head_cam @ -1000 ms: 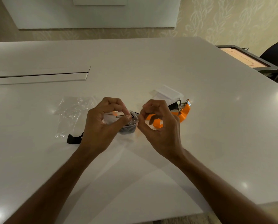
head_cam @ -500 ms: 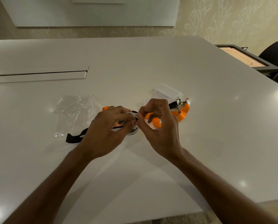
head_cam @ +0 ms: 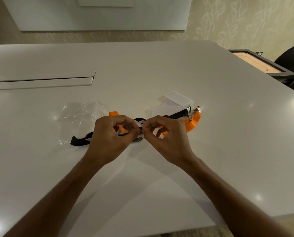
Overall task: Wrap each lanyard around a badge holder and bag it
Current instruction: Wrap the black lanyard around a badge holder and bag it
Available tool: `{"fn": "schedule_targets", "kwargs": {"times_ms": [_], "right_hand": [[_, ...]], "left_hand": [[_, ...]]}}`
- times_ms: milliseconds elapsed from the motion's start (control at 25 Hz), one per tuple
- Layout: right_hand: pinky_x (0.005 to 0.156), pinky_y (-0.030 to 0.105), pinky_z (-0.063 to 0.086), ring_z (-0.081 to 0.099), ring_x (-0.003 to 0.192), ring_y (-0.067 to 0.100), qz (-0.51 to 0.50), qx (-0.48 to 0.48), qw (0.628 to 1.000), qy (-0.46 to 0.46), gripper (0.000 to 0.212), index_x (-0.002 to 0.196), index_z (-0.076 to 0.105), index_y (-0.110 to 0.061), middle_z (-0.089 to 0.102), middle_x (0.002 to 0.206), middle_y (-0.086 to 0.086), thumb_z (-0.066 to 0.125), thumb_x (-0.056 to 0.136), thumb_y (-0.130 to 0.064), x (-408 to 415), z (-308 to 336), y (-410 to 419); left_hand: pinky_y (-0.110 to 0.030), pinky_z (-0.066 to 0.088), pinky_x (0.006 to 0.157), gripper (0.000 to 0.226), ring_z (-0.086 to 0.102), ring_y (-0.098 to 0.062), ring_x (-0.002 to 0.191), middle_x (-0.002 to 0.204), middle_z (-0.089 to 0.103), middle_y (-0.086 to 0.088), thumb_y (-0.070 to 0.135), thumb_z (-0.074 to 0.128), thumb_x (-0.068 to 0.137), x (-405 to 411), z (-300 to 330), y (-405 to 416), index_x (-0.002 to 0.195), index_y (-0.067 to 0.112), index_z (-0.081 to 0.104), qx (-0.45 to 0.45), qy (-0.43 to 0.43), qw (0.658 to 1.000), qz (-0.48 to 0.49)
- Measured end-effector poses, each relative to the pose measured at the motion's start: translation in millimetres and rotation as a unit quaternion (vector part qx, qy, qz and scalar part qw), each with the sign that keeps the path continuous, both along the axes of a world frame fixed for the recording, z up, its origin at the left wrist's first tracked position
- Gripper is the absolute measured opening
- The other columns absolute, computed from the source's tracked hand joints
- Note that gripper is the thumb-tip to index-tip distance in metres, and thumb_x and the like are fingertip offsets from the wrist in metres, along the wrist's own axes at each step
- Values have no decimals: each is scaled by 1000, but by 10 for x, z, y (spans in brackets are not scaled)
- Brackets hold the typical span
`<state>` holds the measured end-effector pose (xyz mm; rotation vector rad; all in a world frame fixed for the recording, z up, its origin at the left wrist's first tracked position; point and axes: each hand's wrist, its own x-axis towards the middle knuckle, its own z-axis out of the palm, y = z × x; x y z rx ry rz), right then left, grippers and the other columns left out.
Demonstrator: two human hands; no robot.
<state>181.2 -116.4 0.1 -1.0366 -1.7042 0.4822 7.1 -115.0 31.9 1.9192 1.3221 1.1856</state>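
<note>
White tabletop [head_cam: 159, 74] carries everything. Left hand [head_cam: 112, 134] and right hand [head_cam: 165, 135] both have a pinching grip on the small clear bag [head_cam: 140, 124] holding the bundle. Slippery film may slide free, letting the black lanyard [head_cam: 79, 140] unwind; the orange lanyard [head_cam: 194, 119] waits nearby.

— What fills the frame? A white table [head_cam: 159, 69] with a long recessed slot [head_cam: 40, 81] at its left.
— And behind? Leaf-patterned wallpaper [head_cam: 236, 19], a white wall panel [head_cam: 100, 14], a dark-framed board [head_cam: 255, 63], a black chair [head_cam: 293, 60].
</note>
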Motion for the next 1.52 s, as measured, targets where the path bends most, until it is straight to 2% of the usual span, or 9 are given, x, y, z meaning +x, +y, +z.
{"fn": "schedule_targets", "kwargs": {"times_ms": [320, 400, 480, 640, 800, 920, 1120, 1280, 1520], "right_hand": [[58, 20, 54, 69, 65, 8, 17, -78, 986, 145, 17, 78, 72, -20, 72, 70, -9, 66, 79, -4, -72, 67, 4], [55, 25, 54, 66, 57, 12, 14, -107, 975, 195, 14, 83, 70, -15, 71, 64, -1, 63, 75, -5, -52, 94, 25], [52, 27, 52, 63, 52, 15, 13, -124, 970, 209, 20, 92, 63, -15, 68, 58, 3, 60, 75, -6, -16, 117, 28], [52, 18, 43, 59, 51, 8, -5, -75, 990, 120, 14, 86, 60, -16, 63, 57, -5, 52, 77, -9, 60, 143, 3], [61, 23, 51, 65, 89, 12, 36, -15, 999, 5, 20, 104, 69, -20, 64, 103, -4, 60, 87, -13, 164, 172, 5], [67, 24, 53, 60, 101, 9, 48, -10, 997, -51, 17, 101, 71, -21, 56, 120, -6, 71, 85, -16, 165, 165, 13], [68, 17, 48, 61, 99, 10, 51, -22, 998, -23, 7, 88, 68, -24, 58, 115, -8, 74, 85, -22, 164, 172, 29], [67, 20, 48, 62, 88, 10, 81, -71, 994, 17, 9, 82, 69, -15, 61, 108, -8, 73, 85, -22, 225, 220, 44], [72, 28, 52, 65, 91, 12, 88, -100, 991, 8, 7, 84, 68, -17, 64, 107, -8, 70, 89, -20, 255, 220, 61]], "left_hand": [[-14, 49, 64, 14, 66, -5, 69, 75, 70, 5, 11, 77, 78, -64, 15, 51, 74, 17, 65, 1, -20, 999, -48], [-12, 48, 72, 7, 66, -5, 80, 82, 71, 9, 22, 76, 79, -89, 33, 33, 81, 24, 70, 0, -3, 996, -91], [-12, 48, 81, 20, 66, -7, 93, 95, 72, 10, 31, 81, 72, -96, 42, 11, 87, 23, 71, 18, 23, 992, -126], [-13, 46, 83, 15, 66, -9, 97, 100, 71, 5, 21, 77, 74, -68, 10, 33, 85, 11, 73, 85, 8, 990, -112], [-23, 50, 88, 16, 68, -10, 96, 91, 74, 9, 29, 72, 75, -115, 0, 86, 88, 18, 75, 36, -28, 995, -89], [-31, 54, 87, 17, 67, -9, 96, 95, 73, 13, 32, 67, 76, -147, 7, 102, 92, 27, 73, 11, -31, 995, -91], [-30, 55, 85, 18, 66, -14, 96, 99, 72, 3, 21, 65, 81, -145, 20, 111, 96, 16, 73, 40, -25, 992, -113], [-29, 56, 79, 11, 68, -18, 88, 89, 73, 1, 18, 71, 76, -181, 57, 109, 84, 10, 73, 50, -40, 992, -111], [-26, 56, 69, 15, 68, -17, 82, 89, 72, -2, 25, 69, 76, -196, 27, 152, 83, 11, 72, -61, -106, 985, -120]]}}
